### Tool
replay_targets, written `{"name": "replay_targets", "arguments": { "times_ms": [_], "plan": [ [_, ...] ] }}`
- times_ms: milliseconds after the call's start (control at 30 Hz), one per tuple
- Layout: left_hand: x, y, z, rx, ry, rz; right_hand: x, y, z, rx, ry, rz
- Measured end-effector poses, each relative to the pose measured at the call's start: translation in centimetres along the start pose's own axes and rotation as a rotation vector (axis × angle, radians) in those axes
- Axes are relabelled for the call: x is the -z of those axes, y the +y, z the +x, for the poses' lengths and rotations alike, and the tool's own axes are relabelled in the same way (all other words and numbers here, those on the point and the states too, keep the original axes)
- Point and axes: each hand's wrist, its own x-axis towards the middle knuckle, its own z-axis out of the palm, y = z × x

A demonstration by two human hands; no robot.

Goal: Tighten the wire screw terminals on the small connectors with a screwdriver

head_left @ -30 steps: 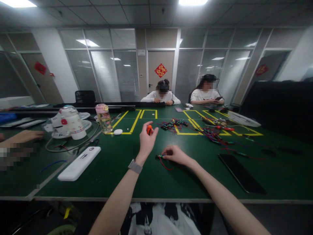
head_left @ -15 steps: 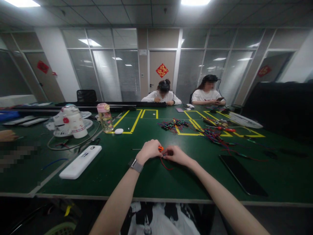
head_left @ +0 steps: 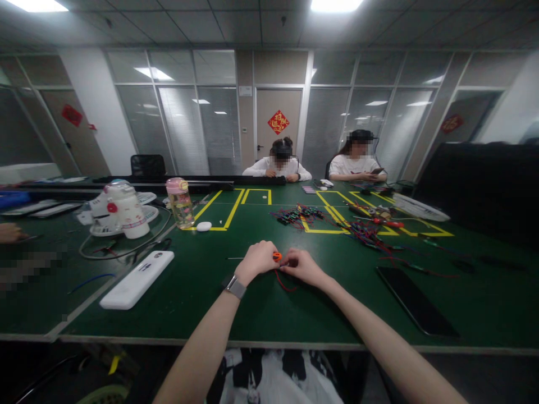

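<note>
My left hand (head_left: 261,256) is closed around a screwdriver, whose orange handle end (head_left: 277,256) shows by the thumb and whose thin metal shaft (head_left: 234,258) sticks out to the left. Fingertip to fingertip with it, my right hand (head_left: 302,266) is pinched on something small, mostly hidden by the fingers. From between the two hands a red wire (head_left: 284,285) curls down over the green table (head_left: 320,320). Beyond the hands lies a tangled pile of wired small parts (head_left: 298,215), with a second wire bundle (head_left: 368,234) to its right.
A black phone (head_left: 415,300) lies right, a white power-bank-like block (head_left: 138,279) left. Farther off stand a pink-lidded bottle (head_left: 180,205), a white jug (head_left: 128,210) and a white case (head_left: 204,226). Red-handled pliers (head_left: 389,223) rest far right. Two people sit opposite; another person's hand shows far left.
Both hands stay at nearly the same spot. The right fingers have shifted slightly at the pinch, and the whole view has moved a little.
</note>
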Motion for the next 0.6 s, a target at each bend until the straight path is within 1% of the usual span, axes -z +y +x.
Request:
{"name": "replay_targets", "arguments": {
  "times_ms": [167, 367, 600],
  "plan": [
    [-0.13, 0.05, -0.07, -0.005, -0.007, -0.026, -0.16, -0.13, -0.1, -0.001, 0.001, 0.017],
    [0.01, -0.36, -0.04, -0.022, -0.004, -0.041, -0.04, -0.18, -0.1, 0.0, -0.005, 0.03],
    [-0.24, -0.43, -0.06, -0.037, -0.029, 0.0, 0.06, -0.31, -0.08, 0.028, -0.035, -0.006]
  ]
}}
